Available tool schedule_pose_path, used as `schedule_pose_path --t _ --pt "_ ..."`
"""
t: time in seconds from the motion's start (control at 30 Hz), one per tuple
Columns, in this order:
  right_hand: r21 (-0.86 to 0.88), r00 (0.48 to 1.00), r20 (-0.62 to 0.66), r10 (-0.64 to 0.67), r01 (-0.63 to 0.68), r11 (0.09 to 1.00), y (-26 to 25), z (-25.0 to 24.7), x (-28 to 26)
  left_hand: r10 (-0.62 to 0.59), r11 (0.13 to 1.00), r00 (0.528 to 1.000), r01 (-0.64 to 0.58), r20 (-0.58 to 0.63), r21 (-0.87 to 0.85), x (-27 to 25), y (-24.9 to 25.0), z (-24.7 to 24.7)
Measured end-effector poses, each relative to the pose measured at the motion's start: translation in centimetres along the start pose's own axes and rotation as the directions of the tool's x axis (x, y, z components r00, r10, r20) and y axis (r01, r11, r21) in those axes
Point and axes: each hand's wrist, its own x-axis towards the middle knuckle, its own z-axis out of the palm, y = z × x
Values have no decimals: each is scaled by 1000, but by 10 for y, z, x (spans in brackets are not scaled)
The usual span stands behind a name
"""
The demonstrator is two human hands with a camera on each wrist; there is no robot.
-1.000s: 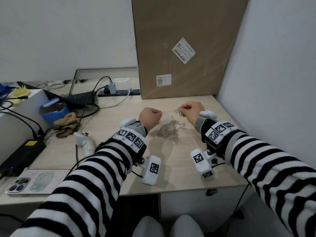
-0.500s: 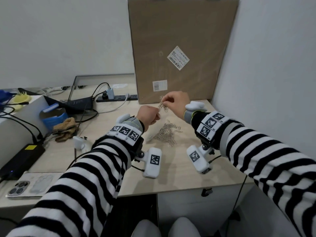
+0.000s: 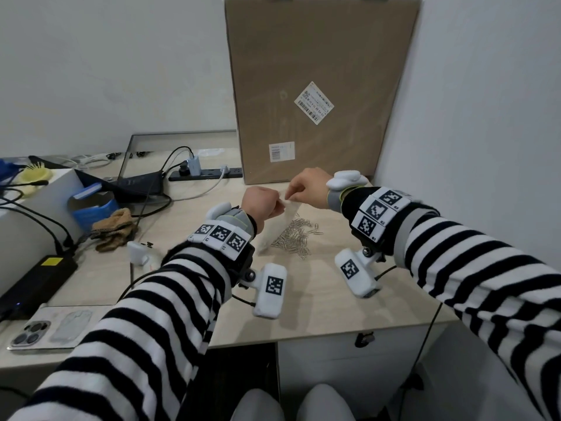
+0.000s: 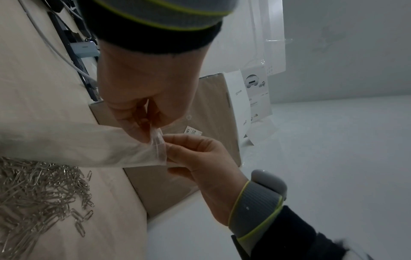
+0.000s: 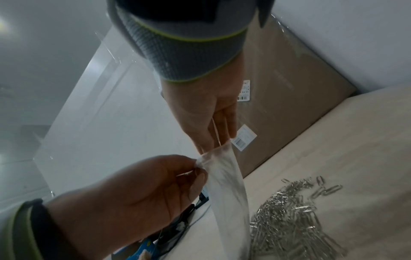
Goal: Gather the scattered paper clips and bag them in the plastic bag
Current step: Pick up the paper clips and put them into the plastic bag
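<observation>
Both hands have risen from the pile of silver wire paper clips (image 3: 294, 238) on the pale wooden desk (image 3: 315, 299). The left hand (image 3: 261, 204) and right hand (image 3: 306, 187) each pinch the mouth of the clear plastic bag (image 5: 224, 177), held above the desk; the right seems also to hold a few clips.

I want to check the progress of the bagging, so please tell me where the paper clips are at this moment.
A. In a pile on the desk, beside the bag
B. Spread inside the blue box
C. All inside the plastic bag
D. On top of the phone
A: the paper clips lie piled on the desk, while left hand and right hand pinch the plastic bag at its mouth.
</observation>
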Motion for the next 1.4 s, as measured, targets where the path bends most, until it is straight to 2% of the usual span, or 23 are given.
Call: schedule_pose_path --t 0.1,0.2,0.27,0.33,0.4,0.47,0.5,0.6,0.7,0.77,0.9,1.0,1.07,1.13,1.3,1.4 --pt "112 998 -51 40 -34 993 2 -4 2 3 1000 1000 -3 -1 -4 0 3 1" --pt "206 960 -191 203 -163 965 7 2 2 15 1000 1000 -15 -1 19 -3 7 -1" --pt "182 937 -144 319 -292 939 10 7 2 31 997 1000 -31 0 65 -4 11 -5" --pt "215 933 -9 359 -348 912 7 5 3 65 990 998 -65 2 128 -5 19 -9" --pt "356 935 -2 356 -332 874 1 -3 6 123 975 992 -117 -21 188 -5 29 -13" --pt "426 927 -105 361 -286 858 -4 -11 9 186 959 980 -166 -67 228 -4 38 -17" --pt "442 928 -133 347 -258 859 -7 -13 10 205 952 975 -179 -85 248 -3 40 -19" --pt "459 960 -105 258 -183 869 -8 -9 6 228 942 966 -189 -119 277 -3 43 -25" --pt "490 955 -136 263 -166 856 5 -3 -1 267 938 947 -213 -178 275 -1 42 -34" --pt "450 952 -132 277 -191 872 22 5 -3 277 937 937 -215 -210 276 3 37 -40" --pt "187 944 -7 331 -324 928 60 27 -6 287 930 911 -191 -296 313 15 24 -52" --pt "3 887 146 439 -444 896 85 51 -2 234 934 916 -119 -327 336 39 -3 -58" --pt "-8 847 224 481 -492 870 94 66 -3 168 955 926 -68 -339 289 48 -20 -58" --pt "5 834 290 469 -492 871 94 78 -4 89 978 942 -21 -323 209 50 -32 -52" --pt "90 879 355 318 -370 924 72 102 2 2 984 983 32 -184 177 59 -63 -40" --pt "189 899 366 241 -326 926 66 110 8 -31 980 989 59 -147 191 66 -78 -37"
